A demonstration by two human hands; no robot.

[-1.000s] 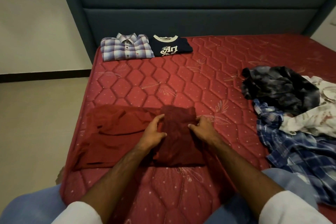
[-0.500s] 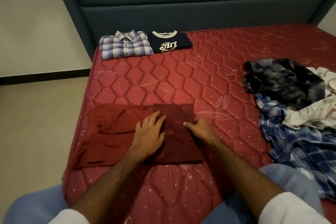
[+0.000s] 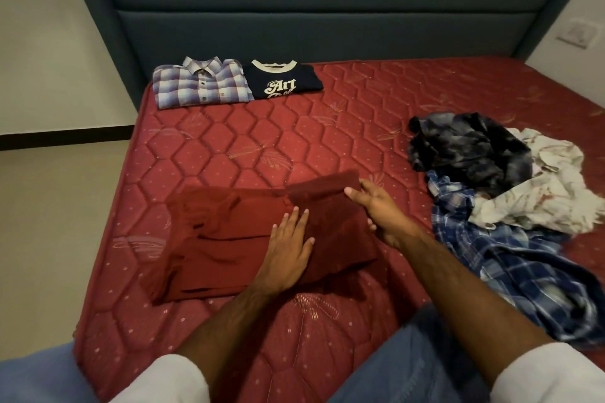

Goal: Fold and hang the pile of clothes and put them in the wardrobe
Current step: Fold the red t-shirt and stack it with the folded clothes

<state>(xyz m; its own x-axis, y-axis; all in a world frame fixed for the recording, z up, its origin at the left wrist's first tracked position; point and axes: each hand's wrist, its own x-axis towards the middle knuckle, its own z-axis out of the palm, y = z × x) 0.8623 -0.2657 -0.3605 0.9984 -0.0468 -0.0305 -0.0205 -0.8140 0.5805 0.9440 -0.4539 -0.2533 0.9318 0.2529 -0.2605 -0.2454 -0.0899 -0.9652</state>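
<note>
Two garments were done and parked: a folded blue-and-white checked collared shirt [image 3: 201,86] and, touching its right side, a folded navy T-shirt with a cream collar and white lettering [image 3: 282,82], both at the far end of the red quilted mattress [image 3: 229,147], against the dark teal padded headboard [image 3: 311,26].

The piece in hand was a dark maroon fabric garment [image 3: 248,232], spread on the near part of that mattress and partly folded, its right portion doubled over. The left hand [image 3: 288,252] lay flat on it, fingers straight and together, pressing the fold down. The right hand [image 3: 379,209] sat at the garment's far right corner, thumb over the edge and fingers seemingly beneath it, pinching the cloth, though the fingertips were hidden.

Plenty left, by my reckoning: on the mattress's right side sat an unfolded heap, a crumpled dark grey mottled garment [image 3: 471,150], a white cloth with reddish print [image 3: 550,193] and a blue-and-white plaid shirt [image 3: 510,258]. No hanger or wardrobe was in view, so hanging and putting away looked untouched.

Left of the mattress ran pale beige flooring [image 3: 49,239] under a light wall with a dark skirting; a white switch plate [image 3: 577,33] sat on the wall right of the headboard.
</note>
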